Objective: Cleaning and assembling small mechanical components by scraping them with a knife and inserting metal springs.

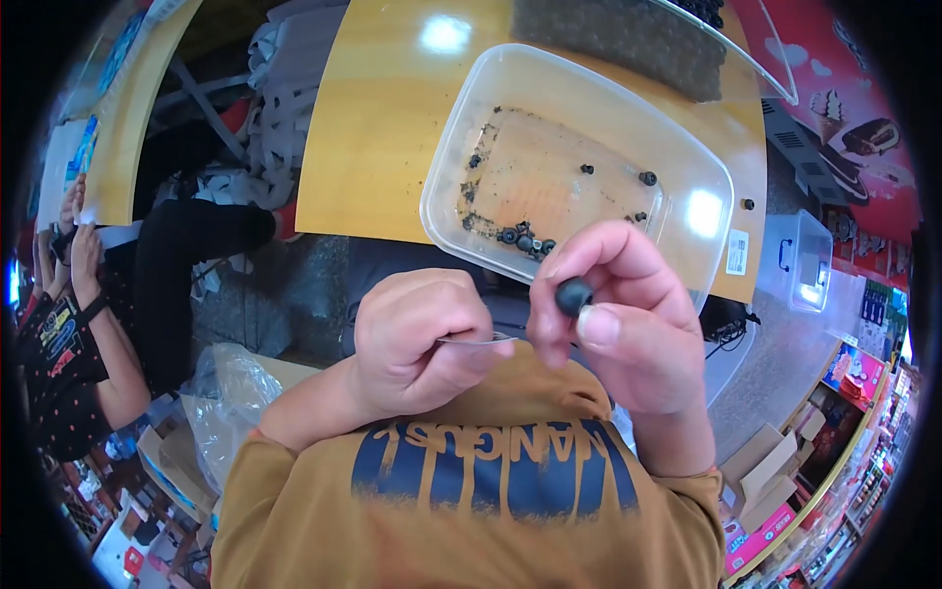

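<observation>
My right hand (628, 319) pinches a small round black rubber-like part (573, 295) between thumb and fingertips, in front of my chest. Closed in a fist beside it, my left hand (422, 339) grips a thin flat metal strip (481, 341), whose narrow edge sticks out toward the right hand. The rest of the strip is hidden in the fist. Just beyond both hands stands a clear plastic tub (549, 83). Several small black parts (525, 240) lie bunched at its near side, and a few others are scattered over its bottom among dark crumbs.
The tub rests on a yellow wooden table (363, 128). One loose black part (748, 204) lies on the table right of it. Another clear container (628, 44) with dark contents is at the far edge. To the left sits another person (88, 324); a lidded clear box (800, 260) is at right.
</observation>
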The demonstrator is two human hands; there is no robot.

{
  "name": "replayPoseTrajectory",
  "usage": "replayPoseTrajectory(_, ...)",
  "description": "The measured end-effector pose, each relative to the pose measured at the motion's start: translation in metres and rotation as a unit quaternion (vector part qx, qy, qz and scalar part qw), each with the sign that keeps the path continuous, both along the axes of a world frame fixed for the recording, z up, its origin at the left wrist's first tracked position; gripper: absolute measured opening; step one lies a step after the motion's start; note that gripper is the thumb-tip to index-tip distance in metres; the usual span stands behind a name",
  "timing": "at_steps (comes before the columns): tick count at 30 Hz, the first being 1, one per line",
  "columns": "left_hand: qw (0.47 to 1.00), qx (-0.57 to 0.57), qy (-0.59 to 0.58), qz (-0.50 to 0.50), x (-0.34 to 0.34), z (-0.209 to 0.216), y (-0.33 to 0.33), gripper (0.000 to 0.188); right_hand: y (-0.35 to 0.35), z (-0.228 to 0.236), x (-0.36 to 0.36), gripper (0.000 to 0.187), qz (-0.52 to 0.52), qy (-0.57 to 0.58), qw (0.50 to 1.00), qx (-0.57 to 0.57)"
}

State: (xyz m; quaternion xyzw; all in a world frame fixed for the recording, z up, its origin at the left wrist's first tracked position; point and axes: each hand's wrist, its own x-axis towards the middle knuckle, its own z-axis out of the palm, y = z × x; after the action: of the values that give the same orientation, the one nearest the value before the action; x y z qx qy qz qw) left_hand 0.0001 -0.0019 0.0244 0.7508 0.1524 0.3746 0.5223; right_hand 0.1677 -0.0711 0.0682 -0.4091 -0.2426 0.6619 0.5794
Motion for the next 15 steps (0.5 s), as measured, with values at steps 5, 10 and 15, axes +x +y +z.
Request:
replayPoseTrajectory(5,0.999,0.02,0.034,0.0,0.008,0.015,-0.009,0.024,-0.015,0.001,-0.004,0.028,-0.002,0.072,0.997,-0.017)
replayPoseTrajectory(10,0.999,0.011,0.033,-0.002,0.013,0.019,-0.018,0.022,-0.027,-0.001,-0.006,0.029,-0.013,0.049,0.999,-0.018)
replayPoseTrajectory(15,0.999,0.014,0.044,0.009,0.014,0.02,-0.022,0.019,-0.034,-0.006,-0.01,0.024,0.012,0.047,0.996,0.07)
